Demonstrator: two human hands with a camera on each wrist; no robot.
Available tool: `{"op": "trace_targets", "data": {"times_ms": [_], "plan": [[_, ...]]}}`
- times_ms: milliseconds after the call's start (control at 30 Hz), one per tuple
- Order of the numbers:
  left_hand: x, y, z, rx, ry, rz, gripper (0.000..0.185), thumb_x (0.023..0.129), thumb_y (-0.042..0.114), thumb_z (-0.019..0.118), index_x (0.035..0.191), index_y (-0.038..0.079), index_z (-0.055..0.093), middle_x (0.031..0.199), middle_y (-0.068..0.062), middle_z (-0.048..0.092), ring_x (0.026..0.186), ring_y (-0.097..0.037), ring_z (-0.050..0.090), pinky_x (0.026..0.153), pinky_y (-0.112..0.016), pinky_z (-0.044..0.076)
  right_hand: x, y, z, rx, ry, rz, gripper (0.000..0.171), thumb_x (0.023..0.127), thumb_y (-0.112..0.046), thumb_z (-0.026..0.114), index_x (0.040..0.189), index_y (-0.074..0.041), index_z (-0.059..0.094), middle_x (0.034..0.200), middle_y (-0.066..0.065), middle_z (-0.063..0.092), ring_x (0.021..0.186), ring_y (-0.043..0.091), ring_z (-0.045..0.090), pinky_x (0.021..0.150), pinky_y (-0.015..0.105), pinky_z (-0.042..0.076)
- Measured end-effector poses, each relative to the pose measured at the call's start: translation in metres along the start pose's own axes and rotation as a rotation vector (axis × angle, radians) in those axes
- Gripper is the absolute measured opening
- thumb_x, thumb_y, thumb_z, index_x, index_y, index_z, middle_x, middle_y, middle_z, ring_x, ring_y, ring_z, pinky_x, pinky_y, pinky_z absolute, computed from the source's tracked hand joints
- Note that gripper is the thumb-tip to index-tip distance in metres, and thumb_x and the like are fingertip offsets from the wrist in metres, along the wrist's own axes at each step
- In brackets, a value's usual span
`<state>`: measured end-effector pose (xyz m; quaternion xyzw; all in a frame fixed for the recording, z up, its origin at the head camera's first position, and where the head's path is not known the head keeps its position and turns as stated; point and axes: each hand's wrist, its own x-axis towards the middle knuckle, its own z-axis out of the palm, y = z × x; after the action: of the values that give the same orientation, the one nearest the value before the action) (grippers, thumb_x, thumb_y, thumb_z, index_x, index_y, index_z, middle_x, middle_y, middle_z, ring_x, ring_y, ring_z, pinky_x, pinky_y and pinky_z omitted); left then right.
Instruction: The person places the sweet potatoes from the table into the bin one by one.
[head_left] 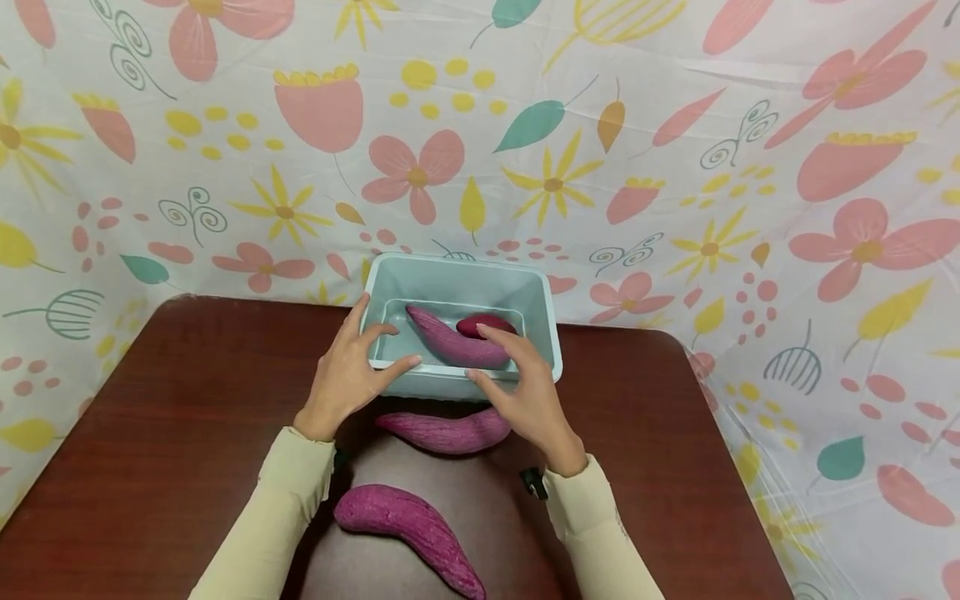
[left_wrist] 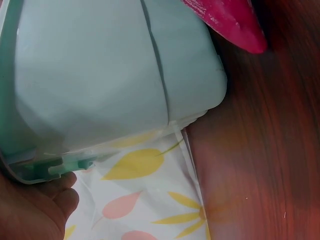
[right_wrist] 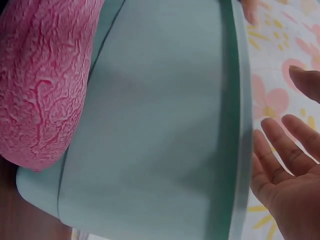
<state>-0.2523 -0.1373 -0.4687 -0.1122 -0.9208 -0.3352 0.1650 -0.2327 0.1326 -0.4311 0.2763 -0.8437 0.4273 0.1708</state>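
A pale teal plastic tub stands at the far edge of the brown table. Two purple sweet potatoes lie in it, a long one and a darker one. My left hand rests on the tub's front left corner, thumb along the front rim and fingers under the side rim. My right hand hovers over the front right rim with relaxed fingers, holding nothing. A third sweet potato lies just in front of the tub, and a fourth lies nearer me.
A flowered cloth hangs behind the table and drapes down on both sides. The tub's outer wall fills the left wrist view, with a sweet potato tip beside it on the wood.
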Motion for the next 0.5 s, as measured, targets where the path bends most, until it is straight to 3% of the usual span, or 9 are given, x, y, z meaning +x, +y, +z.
{"op": "trace_targets", "data": {"times_ms": [267, 500], "plan": [[0.000, 0.000, 0.000, 0.008, -0.011, -0.003, 0.053, 0.083, 0.065, 0.071, 0.114, 0.023, 0.070, 0.169, -0.009, 0.022, 0.147, -0.037, 0.038, 0.067, -0.051, 0.056, -0.014, -0.010, -0.001, -0.004, 0.025, -0.019, 0.061, 0.086, -0.018, 0.081, 0.142, -0.021, 0.058, 0.140, 0.004, 0.062, 0.131, 0.022, 0.053, 0.109, 0.037, 0.042], [0.001, 0.001, -0.001, 0.006, -0.005, 0.002, 0.053, 0.083, 0.063, 0.072, 0.115, 0.022, 0.070, 0.168, -0.011, 0.022, 0.146, -0.039, 0.039, 0.066, -0.052, 0.056, -0.024, -0.012, -0.001, 0.022, 0.028, -0.022, 0.061, 0.083, -0.015, 0.083, 0.139, -0.018, 0.060, 0.136, 0.005, 0.064, 0.127, 0.021, 0.055, 0.114, 0.040, 0.036]]}}
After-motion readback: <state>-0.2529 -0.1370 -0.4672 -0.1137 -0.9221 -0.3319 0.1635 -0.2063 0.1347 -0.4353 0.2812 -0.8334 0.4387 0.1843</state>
